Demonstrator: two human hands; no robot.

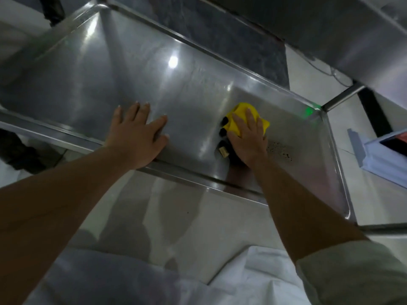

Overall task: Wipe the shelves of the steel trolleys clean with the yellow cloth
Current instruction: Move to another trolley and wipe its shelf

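Right hand (247,139) fingers flat on yellow cloth (243,111), half hidden, left hand (137,137) spread on shelf (88,84)

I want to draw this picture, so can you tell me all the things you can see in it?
steel shelf: one, shiny grey, fills the middle, with a raised rim
yellow cloth: one, yellow, bunched on the shelf's right part
dark specks: a patch, dark, on the shelf just right of the cloth
green glow: one, green, at the shelf's far right corner
floor: pale, below the shelf
left hand: one, flat on the shelf, fingers spread
right hand: one, pressing on the cloth
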